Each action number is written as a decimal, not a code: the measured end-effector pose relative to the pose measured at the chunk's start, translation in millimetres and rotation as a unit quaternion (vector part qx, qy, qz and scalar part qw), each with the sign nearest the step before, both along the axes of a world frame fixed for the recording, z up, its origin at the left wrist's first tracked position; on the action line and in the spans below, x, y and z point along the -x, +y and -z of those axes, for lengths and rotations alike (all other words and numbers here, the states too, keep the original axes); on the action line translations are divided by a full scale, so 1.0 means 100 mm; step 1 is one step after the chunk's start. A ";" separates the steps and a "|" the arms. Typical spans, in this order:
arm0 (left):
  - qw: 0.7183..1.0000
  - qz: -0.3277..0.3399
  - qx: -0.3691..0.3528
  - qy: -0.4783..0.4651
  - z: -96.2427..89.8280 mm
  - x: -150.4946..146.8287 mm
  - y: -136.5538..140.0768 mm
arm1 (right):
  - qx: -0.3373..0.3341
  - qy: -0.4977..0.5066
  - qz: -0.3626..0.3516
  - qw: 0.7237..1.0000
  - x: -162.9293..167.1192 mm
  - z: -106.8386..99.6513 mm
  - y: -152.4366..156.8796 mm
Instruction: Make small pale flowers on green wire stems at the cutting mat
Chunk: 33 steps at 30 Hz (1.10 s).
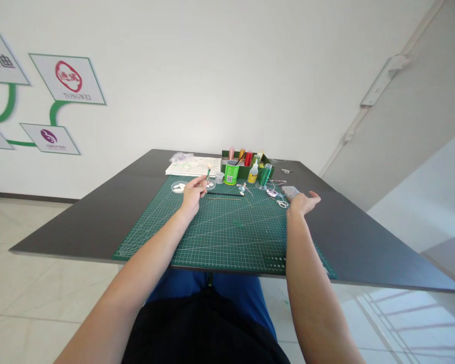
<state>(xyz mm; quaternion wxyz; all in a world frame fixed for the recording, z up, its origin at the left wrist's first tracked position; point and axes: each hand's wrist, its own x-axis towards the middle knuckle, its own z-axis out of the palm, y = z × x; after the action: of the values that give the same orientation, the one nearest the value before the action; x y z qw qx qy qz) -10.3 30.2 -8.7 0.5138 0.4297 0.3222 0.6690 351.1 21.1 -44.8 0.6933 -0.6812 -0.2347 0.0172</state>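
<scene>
My left hand (194, 193) is closed around a thin green stem with a pale tip (208, 173), held upright above the back of the green cutting mat (227, 237). Small round dishes with white contents, one of them a shallow dish (179, 187), lie around that hand. On the right, my right hand (304, 202) is spread, one digit stretched outward, beside a clear plastic box (290, 192). Whether it touches the box I cannot tell. White-handled scissors (282, 203) lie just left of it. A black rod (224, 194) rests across the mat between my hands.
Behind the mat stand a bright green can (231, 173), a yellow glue bottle (253, 172), a green glitter tube (266, 174) and a dark green box (273, 172) of coloured rolls. White sheets (193, 166) lie at the back left. More scissors (287, 171) lie back right.
</scene>
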 end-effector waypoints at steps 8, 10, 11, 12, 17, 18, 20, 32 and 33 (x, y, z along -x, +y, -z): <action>0.991 0.056 -0.047 0.113 0.04 -0.15 -0.12 | -0.033 -0.068 -0.181 0.980 0.63 -0.24 0.01; 0.987 0.063 -0.065 0.132 0.06 -0.19 -0.12 | -0.020 -0.083 -0.285 0.955 0.83 -0.26 -0.03; 0.985 0.064 -0.072 0.140 0.07 -0.20 -0.13 | -0.009 -0.090 -0.341 0.936 0.92 -0.26 -0.06; 0.983 0.066 -0.079 0.149 0.08 -0.21 -0.13 | 0.002 -0.093 -0.398 0.913 1.01 -0.26 -0.09; 0.971 0.079 -0.109 0.198 0.08 -0.24 -0.15 | 0.037 -0.063 -0.599 0.797 1.34 -0.28 -0.26; 0.969 0.081 -0.113 0.206 0.08 -0.24 -0.16 | 0.048 -0.044 -0.626 0.777 1.38 -0.29 -0.29; 0.966 0.086 -0.117 0.216 0.08 -0.25 -0.17 | 0.076 0.001 -0.673 0.736 1.46 -0.31 -0.35; 0.963 0.084 -0.113 0.228 0.14 -0.25 -0.12 | 0.096 0.055 -0.713 0.692 1.47 -0.33 -0.38; 0.964 0.085 -0.110 0.228 0.14 -0.25 -0.12 | 0.096 0.045 -0.710 0.696 1.46 -0.34 -0.38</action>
<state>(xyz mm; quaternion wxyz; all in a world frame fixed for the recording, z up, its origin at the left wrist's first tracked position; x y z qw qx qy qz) 14.4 17.9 -22.5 0.4309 0.6505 0.3175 0.5388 205.1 -17.3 -10.7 0.4156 -0.3733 -0.6139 0.5577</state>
